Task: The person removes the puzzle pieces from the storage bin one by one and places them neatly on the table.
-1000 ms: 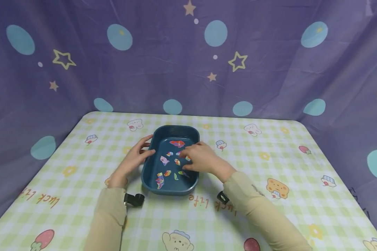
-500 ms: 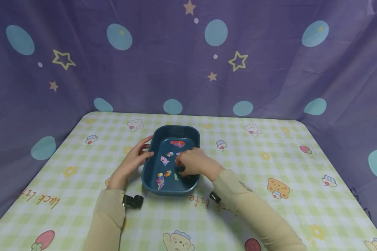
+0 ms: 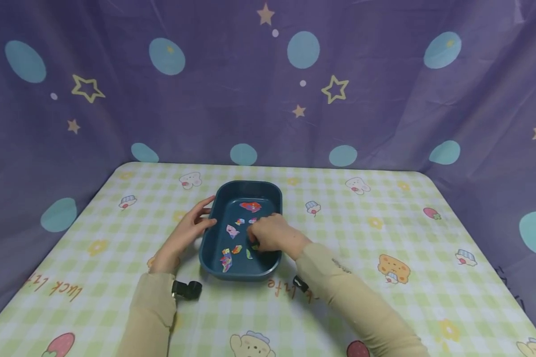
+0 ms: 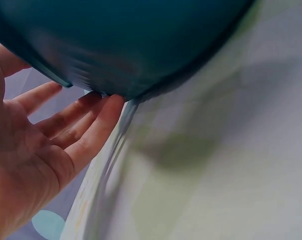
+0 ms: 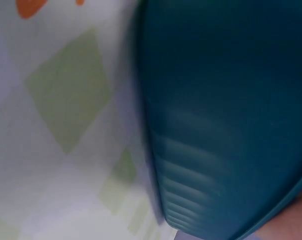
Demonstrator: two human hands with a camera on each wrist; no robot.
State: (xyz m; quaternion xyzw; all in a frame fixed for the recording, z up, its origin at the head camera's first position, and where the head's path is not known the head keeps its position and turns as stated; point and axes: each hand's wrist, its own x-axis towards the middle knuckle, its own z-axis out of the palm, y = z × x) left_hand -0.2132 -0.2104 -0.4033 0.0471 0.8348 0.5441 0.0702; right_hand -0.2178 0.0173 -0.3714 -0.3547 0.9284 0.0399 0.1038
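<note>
A dark teal rectangular tray (image 3: 241, 275) with rounded corners holds several small flat printed pieces, including a red one (image 3: 250, 207), a pink one (image 3: 232, 231) and a multicoloured one (image 3: 226, 260). My left hand (image 3: 185, 235) grips the tray's left side, thumb at the rim. In the left wrist view, its fingers (image 4: 86, 145) reach under to the outer wall. Inside the tray on the right, my right hand (image 3: 272, 233) has its fingers curled down close over the floor, beside a green piece (image 3: 248, 254). Its fingertips are hidden, so I cannot tell whether they pinch a piece.
The tray stands on a table with a green-and-white checked cloth (image 3: 339, 223) printed with cartoon figures. A purple curtain (image 3: 223, 109) hangs behind and at both sides. A black wrist strap (image 3: 187, 290) shows at the left cuff.
My right hand has moved down and slightly left inside the tray, its spread fingers drawing together and covering pieces on the right. The left hand stays at the tray's side.
</note>
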